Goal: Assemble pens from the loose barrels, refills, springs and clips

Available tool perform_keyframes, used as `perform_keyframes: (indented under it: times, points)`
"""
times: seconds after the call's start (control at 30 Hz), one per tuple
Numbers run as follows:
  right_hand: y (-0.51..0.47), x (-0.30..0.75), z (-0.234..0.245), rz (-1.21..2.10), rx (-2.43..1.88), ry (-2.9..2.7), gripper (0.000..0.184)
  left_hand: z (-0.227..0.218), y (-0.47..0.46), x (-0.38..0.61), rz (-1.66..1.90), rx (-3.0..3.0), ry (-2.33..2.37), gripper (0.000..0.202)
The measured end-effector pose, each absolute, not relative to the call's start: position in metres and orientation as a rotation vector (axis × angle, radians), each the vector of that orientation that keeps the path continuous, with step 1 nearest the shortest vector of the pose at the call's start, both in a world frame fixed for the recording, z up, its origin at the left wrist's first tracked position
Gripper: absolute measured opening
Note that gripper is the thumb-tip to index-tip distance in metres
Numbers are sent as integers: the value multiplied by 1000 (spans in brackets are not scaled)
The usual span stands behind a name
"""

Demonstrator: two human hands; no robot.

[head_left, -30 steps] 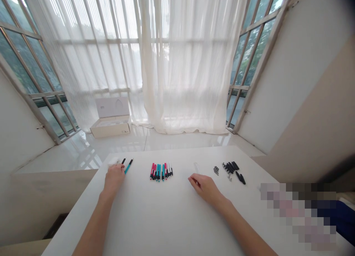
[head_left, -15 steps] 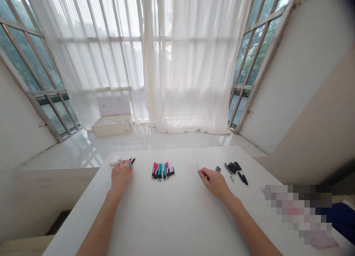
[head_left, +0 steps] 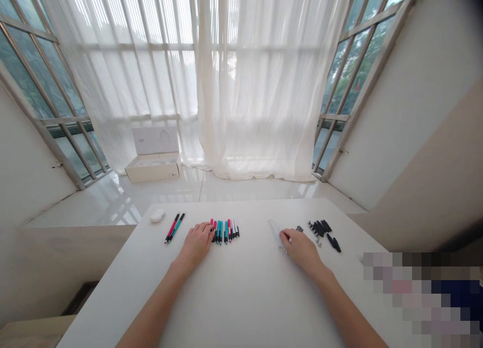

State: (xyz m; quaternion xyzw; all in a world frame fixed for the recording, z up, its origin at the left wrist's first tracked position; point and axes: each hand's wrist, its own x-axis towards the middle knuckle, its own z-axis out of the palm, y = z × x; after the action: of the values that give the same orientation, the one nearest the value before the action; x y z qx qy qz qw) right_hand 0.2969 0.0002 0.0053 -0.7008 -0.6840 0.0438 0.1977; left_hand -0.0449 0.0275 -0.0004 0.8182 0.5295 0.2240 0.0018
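My left hand [head_left: 198, 240] is at the left end of a row of pink, teal and white pen barrels [head_left: 225, 232]. Its fingertips close on the leftmost pink pen barrel [head_left: 212, 221], partly covering it. Thin white pen refills [head_left: 275, 233] lie side by side to the right of the row. Beside them, my right hand [head_left: 300, 247] is pinched, apparently round one refill, mostly hidden by the fingers. Just beyond that hand are small metal springs [head_left: 299, 229]. A pink pen [head_left: 171, 228] and a teal pen [head_left: 176, 227], both with black tips, lie together on the left.
Black pen parts [head_left: 321, 227] and small grey pieces [head_left: 319, 241] lie on the right of the white table [head_left: 234, 297]. A white rounded case [head_left: 157, 215] sits at the far left corner. An open box [head_left: 153, 169] stands on the ledge behind.
My left hand has left the two pens on the left and moved right to the row of barrels. My right hand has shifted slightly right, showing more of the refills.
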Motion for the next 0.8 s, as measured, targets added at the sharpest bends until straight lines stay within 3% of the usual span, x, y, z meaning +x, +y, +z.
perform_keyframes:
  times: [0.17, 0.4, 0.67, 0.8]
  points:
    - [1, 301, 4, 73, -2097, -1850, 26, 2, 30, -50, 689, 2449, 1885, 28]
    - [1, 302, 7, -10, -2196, -1829, 23, 1, 31, -58, 619, 2372, 2013, 15]
    - [0, 299, 8, -53, -2257, -1779, 20, 30, 22, -40, 1196, 2323, 1416, 22]
    - [2, 301, 10, 128, -2062, -1684, 17, 38, 8, -21, 1198, 2059, 1241, 20]
